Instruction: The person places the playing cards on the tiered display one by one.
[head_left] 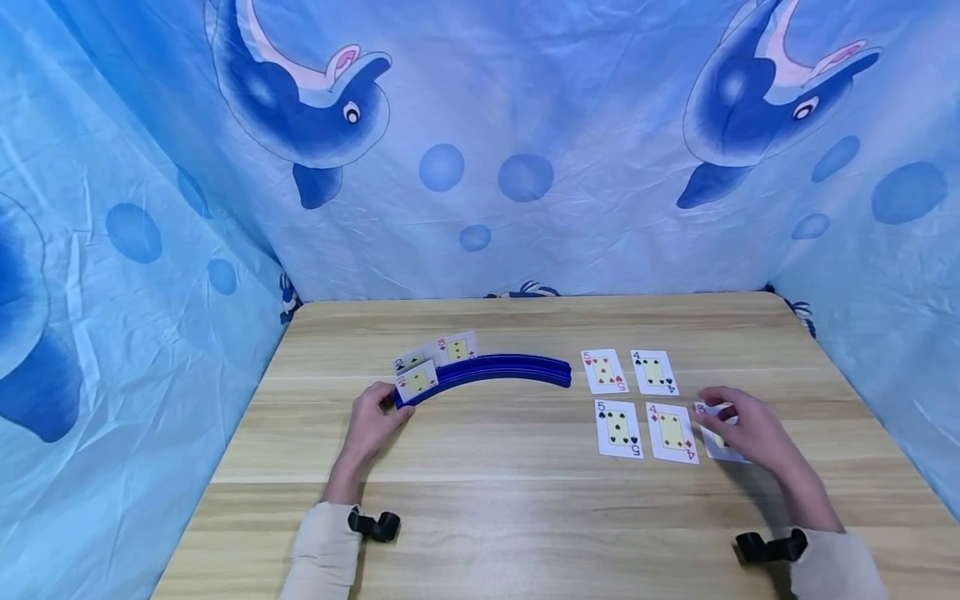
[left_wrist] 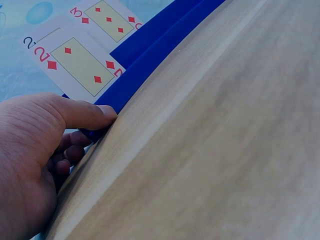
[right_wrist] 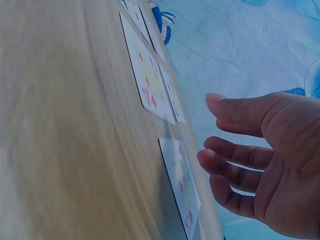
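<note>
My left hand (head_left: 372,421) pinches the left end of a blue curved card holder (head_left: 510,365), thumb along its front face in the left wrist view. In the holder's left part stand a two of diamonds (left_wrist: 82,67), a card with a black 2 (left_wrist: 29,41) mostly hidden behind it, and a three of diamonds (left_wrist: 107,19). At the right, my right hand (head_left: 753,429) hovers over a playing card with red marks (right_wrist: 181,185), which lies face up and is partly covered in the head view. Its fingers are loosely bent and hold nothing.
Left of my right hand lie a five of hearts (head_left: 604,372), a black four (head_left: 655,372), a five of spades (head_left: 618,429) and a four of diamonds (head_left: 672,432), face up in two rows. Blue dolphin-print cloth (head_left: 480,275) hangs behind and beside the wooden table (head_left: 510,517).
</note>
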